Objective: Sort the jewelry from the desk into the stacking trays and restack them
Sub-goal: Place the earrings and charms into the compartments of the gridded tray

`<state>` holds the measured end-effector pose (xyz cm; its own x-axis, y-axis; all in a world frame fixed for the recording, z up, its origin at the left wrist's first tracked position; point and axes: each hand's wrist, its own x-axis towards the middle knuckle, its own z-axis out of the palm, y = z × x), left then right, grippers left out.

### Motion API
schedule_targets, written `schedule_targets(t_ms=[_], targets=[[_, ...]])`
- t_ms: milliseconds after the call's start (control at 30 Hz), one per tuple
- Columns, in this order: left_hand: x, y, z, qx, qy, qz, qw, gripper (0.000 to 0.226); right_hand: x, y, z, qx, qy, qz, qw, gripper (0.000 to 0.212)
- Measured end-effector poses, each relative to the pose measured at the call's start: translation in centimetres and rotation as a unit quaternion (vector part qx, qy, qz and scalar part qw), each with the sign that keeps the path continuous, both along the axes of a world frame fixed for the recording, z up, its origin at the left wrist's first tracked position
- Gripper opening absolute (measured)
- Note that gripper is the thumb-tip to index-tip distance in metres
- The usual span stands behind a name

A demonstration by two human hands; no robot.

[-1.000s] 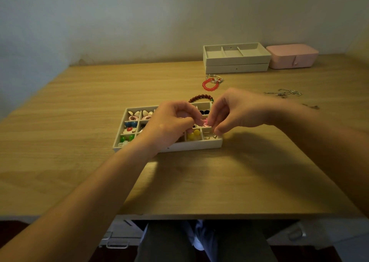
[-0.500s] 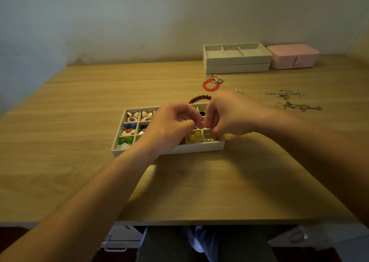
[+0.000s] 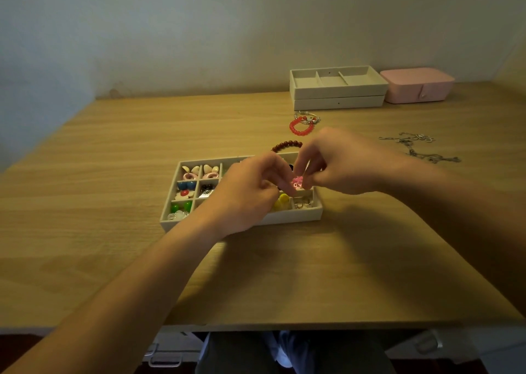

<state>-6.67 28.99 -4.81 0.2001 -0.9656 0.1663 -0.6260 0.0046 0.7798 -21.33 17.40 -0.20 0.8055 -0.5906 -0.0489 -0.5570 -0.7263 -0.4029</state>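
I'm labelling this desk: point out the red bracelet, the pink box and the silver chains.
red bracelet [image 3: 292,127]: head view, left beads.
pink box [image 3: 410,88]: head view, front wall.
silver chains [image 3: 417,137]: head view, upper tangle.

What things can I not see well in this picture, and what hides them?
Head view:
- Tray, middle compartments: covered by the left hand and right hand.
- Pink piece: too small, fingers cover part.
- Brown bracelet: near part behind tray and hands.
- Silver chains: too small to count.
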Motion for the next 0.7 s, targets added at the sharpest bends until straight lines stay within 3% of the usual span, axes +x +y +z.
schedule_targets(t_ms=[233,433,700], targets=[[-0.4,-0.2,-0.4,0.019,-0.149,-0.053,0.987,0.04,-0.7,-0.2,0.1,0.072,0.043,0.022,0.996,0.043],[-0.6,-0.6,-0.6,0.017,-0.268,-0.069,0.961,0.039,-0.5,0.0,-0.6,0.033,0.062,0.053,0.996,0.037],[-0.3,-0.7,-0.2,0.037,-0.288,-0.08,0.954,0.039,-0.4,-0.1,-0.8,0.028,0.048,0.052,0.997,0.033]])
